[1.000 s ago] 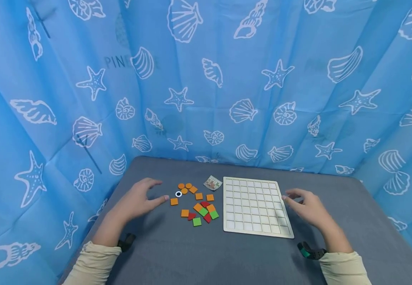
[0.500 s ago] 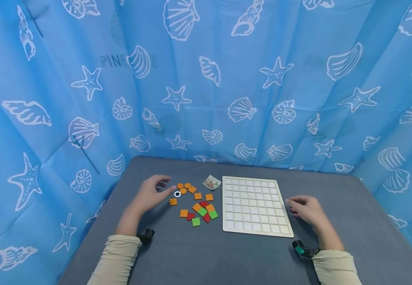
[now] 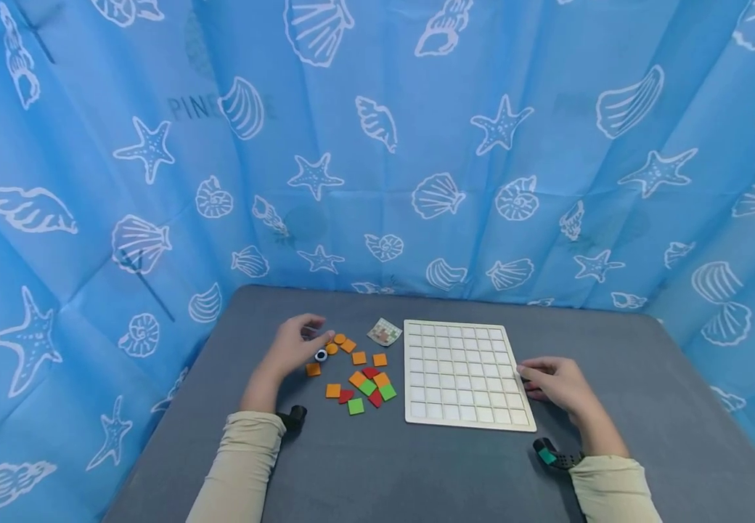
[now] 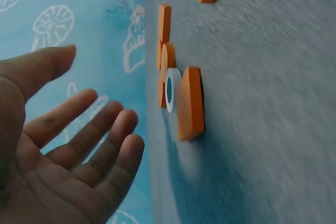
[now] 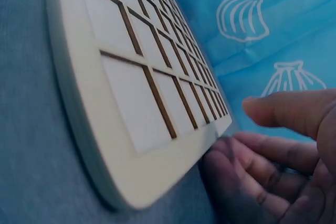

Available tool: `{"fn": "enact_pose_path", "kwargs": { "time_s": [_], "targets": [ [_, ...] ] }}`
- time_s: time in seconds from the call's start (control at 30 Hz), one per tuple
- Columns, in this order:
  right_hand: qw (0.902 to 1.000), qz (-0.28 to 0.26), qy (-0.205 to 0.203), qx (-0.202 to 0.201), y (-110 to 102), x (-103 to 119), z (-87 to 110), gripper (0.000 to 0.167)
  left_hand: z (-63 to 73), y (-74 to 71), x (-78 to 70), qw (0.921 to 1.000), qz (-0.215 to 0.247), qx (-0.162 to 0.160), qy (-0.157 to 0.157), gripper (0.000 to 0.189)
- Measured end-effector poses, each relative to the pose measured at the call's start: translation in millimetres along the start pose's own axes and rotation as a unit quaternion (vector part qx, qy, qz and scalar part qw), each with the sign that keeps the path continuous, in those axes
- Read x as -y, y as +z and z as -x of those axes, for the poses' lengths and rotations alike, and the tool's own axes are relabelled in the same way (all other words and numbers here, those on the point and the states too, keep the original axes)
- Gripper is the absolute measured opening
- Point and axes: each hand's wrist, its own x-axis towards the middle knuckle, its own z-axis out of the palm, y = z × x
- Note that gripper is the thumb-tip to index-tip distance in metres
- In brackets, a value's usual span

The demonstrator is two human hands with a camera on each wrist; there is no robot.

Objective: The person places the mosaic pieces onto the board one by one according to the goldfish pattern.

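Note:
In the head view my left hand (image 3: 291, 349) hovers over the left end of the loose pieces, thumb and fingers apart and holding nothing. Beneath and beside it lie orange discs (image 3: 332, 349), a white disc with a dark centre (image 3: 321, 356) and an orange square tile (image 3: 313, 370). The left wrist view shows this orange tile (image 4: 191, 106) on the cloth, apart from the relaxed fingers. My right hand (image 3: 557, 381) is at the right edge of a pale gridded board (image 3: 407, 378). In the right wrist view its fingers are close beside the board (image 5: 79, 77); whether they touch is unclear. The thumb is raised off it.
A small printed card (image 3: 385, 332) lies left of the board's far corner. Several orange, green (image 3: 356, 406) and red (image 3: 345, 396) tiles are scattered between the hands, some overlapping. A blue shell-print curtain (image 3: 377, 145) hangs behind the grey tabletop (image 3: 364, 465).
My left hand has moved right and away from me, over the discs. My right hand dipped slightly and has come back close to the board's edge. The pieces have not visibly moved.

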Motion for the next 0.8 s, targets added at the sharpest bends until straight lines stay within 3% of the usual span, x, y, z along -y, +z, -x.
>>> {"fn": "enact_pose_path", "kwargs": {
  "time_s": [0.27, 0.47, 0.8],
  "targets": [
    [0.9997, -0.004, -0.016, 0.020, -2.8, -6.0, -0.7, 0.049, -14.1, 5.3, 1.2, 0.9990, -0.024, 0.007, -0.037, 0.042],
    [0.9981, -0.016, -0.041, 0.044, -3.6, -16.1, -3.2, 0.055, -14.0, 9.2, 6.1, 0.9983, -0.022, 0.030, -0.046, 0.041],
    [0.9979, -0.028, -0.054, 0.020, -0.9, -28.5, -7.5, 0.052, -17.0, 13.5, 9.9, 0.9974, -0.032, 0.046, -0.045, 0.047]
  ]
}}
